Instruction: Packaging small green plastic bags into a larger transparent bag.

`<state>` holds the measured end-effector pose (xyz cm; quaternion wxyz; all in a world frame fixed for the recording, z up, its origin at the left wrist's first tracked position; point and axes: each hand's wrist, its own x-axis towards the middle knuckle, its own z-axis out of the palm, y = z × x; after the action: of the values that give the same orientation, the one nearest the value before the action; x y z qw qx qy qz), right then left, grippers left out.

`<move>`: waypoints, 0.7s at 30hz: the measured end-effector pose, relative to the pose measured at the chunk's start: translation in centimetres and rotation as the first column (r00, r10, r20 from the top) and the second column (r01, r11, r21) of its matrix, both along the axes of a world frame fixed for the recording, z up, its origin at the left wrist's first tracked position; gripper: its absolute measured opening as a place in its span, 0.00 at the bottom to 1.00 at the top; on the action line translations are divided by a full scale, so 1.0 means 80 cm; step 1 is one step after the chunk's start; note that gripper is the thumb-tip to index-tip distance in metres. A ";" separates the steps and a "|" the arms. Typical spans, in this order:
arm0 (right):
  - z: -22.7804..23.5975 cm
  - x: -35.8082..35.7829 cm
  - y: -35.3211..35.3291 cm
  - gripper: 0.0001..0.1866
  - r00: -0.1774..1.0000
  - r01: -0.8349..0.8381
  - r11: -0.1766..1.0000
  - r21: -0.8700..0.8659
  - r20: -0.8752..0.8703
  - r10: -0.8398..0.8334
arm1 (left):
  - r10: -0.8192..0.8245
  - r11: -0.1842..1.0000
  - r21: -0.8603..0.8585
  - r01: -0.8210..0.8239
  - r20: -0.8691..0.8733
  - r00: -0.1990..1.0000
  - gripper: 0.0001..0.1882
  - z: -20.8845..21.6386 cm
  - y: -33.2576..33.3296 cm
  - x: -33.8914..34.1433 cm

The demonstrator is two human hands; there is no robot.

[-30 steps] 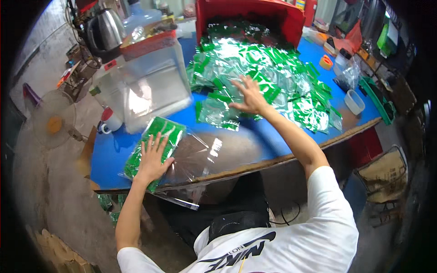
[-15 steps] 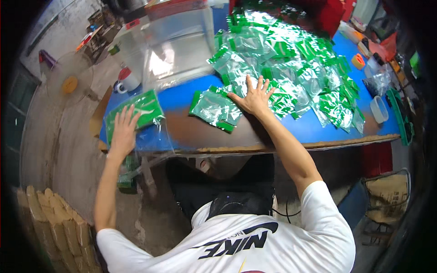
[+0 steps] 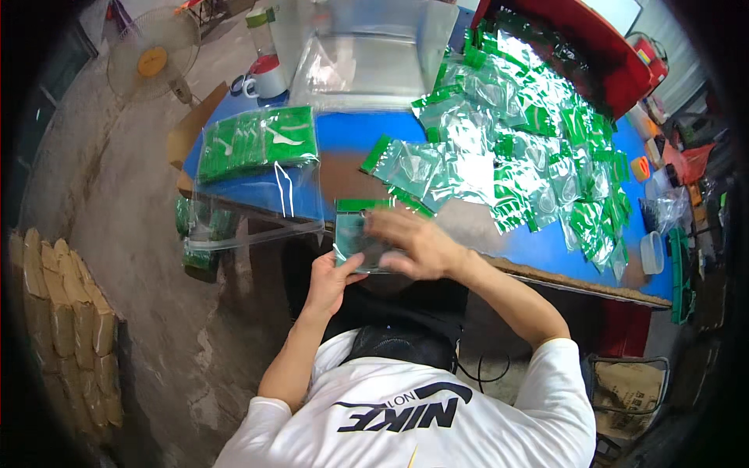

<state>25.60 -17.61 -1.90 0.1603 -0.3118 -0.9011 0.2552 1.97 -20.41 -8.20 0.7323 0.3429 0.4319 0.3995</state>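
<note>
At left, a clear plastic bag holding green packets lies partly over the near edge of the blue table; next, the left hand pinches the lower left of a green-banded packet at that edge, the step judged to be gathering and squaring, the next move calling for a steady pinch on slippery film. The packet appears flat, transparent and glossy, green along its top, its right part hidden. The right hand overlaps it, blurred, its grip impossible to tell, with loose packets heaped farther right.
</note>
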 end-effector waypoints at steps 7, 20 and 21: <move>-0.027 0.021 -0.006 0.35 0.861 0.439 0.844 0.309 0.125 -0.494 | 0.242 0.961 -0.202 -0.187 0.292 0.926 0.15 -0.008 -0.005 0.022; -0.017 0.031 -0.012 0.44 0.804 0.417 0.811 0.410 0.250 -0.539 | 0.310 0.942 -0.206 -0.265 0.232 0.922 0.15 0.001 -0.029 0.047; -0.015 0.020 -0.031 0.40 0.843 0.426 0.842 0.332 0.191 -0.502 | 0.299 0.945 -0.214 -0.249 0.250 0.921 0.15 0.013 -0.031 0.055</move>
<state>27.20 -20.06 -3.08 0.1353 -0.5288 -0.8372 0.0350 6.36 -22.86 -7.19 0.7502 0.1524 0.4021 0.5023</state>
